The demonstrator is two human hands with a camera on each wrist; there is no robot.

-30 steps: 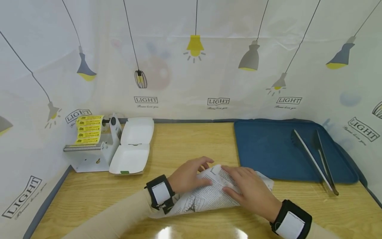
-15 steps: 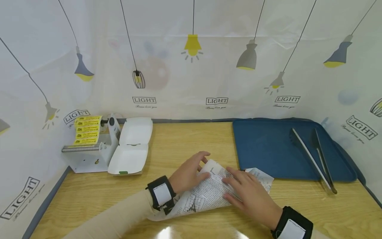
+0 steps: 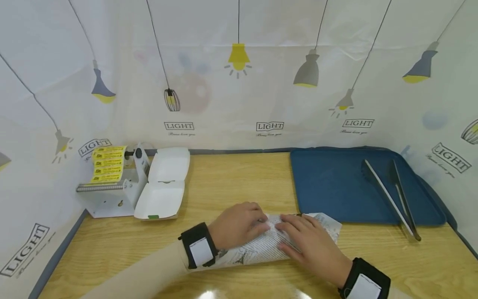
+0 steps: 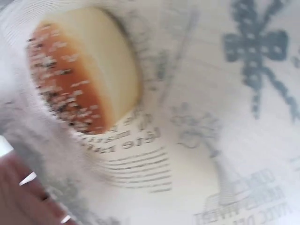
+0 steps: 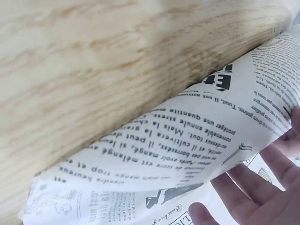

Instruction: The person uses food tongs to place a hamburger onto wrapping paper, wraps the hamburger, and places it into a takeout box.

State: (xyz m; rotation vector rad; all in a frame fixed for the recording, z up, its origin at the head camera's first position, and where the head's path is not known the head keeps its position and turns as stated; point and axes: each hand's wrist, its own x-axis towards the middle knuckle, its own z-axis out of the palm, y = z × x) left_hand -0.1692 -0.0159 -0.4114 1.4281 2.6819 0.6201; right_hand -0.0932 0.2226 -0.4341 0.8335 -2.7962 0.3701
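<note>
Newsprint-patterned wrapping paper (image 3: 254, 251) lies folded over at the front middle of the table. My left hand (image 3: 239, 226) bends its fingers and thumb over the fold's upper left edge, holding the paper. Beside it my right hand (image 3: 313, 245) rests on the paper, fingers spread and fairly straight. In the right wrist view, the fingers (image 5: 248, 187) lie along the paper's rolled edge. A bun (image 4: 84, 70) with a brown top and black and white seeds shows inside the paper in the left wrist view; the paper hides it from the head view.
At the back left stands a label dispenser (image 3: 108, 199) with a yellow label strip (image 3: 108, 164). Next to it lies an opened white box (image 3: 166, 187). A blue tray (image 3: 328, 182) with metal tongs (image 3: 392, 199) occupies the right, close behind the paper's right corner.
My left hand has come down and toward me, folding the raised paper flap low. My right hand has shifted slightly, its fingers still over the paper.
</note>
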